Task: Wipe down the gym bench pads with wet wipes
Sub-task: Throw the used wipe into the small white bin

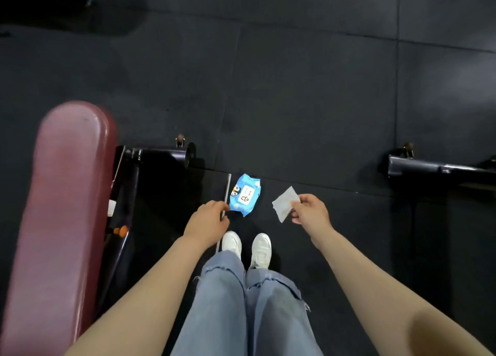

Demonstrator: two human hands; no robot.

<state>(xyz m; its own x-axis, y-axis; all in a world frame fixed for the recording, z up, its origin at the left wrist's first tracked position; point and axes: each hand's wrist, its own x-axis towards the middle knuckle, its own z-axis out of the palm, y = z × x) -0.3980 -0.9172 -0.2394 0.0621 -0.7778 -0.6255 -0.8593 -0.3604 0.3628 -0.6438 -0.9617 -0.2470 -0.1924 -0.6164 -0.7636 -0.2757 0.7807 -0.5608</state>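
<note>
Two bare forearms reach out over faded, frayed jeans (241, 302) and a pair of white shoes (248, 245), the person standing on the dark rubber floor (295, 87) beside the bench.

From the head view, the right hand (311, 210) holds a single white wet wipe (285, 204), its fingers (295, 216) pinching one edge so the sheet hangs out to the side, partly folded and a little crumpled. The left hand (208, 220) hovers at the near corner of the blue wipe packet (244, 194), which lies on the floor just ahead of the shoes; its fingertips look drawn together at or just beside the packet's edge, but I cannot tell whether they actually grip it.

To my eye the step in hand is fetching the wipe: one sheet is out, and no wiping has begun. Next the right hand needs to swing the sheet over to the left, open it flatter, and press it onto the pad.

That maroon bench pad (64, 194) stretches along the left of the frame, well apart from both hands. Its vinyl surface looks smooth and slightly glossy, rounded at the far end, with a few faint scuffs. A black steel frame (158, 154) sits beneath it.
</note>
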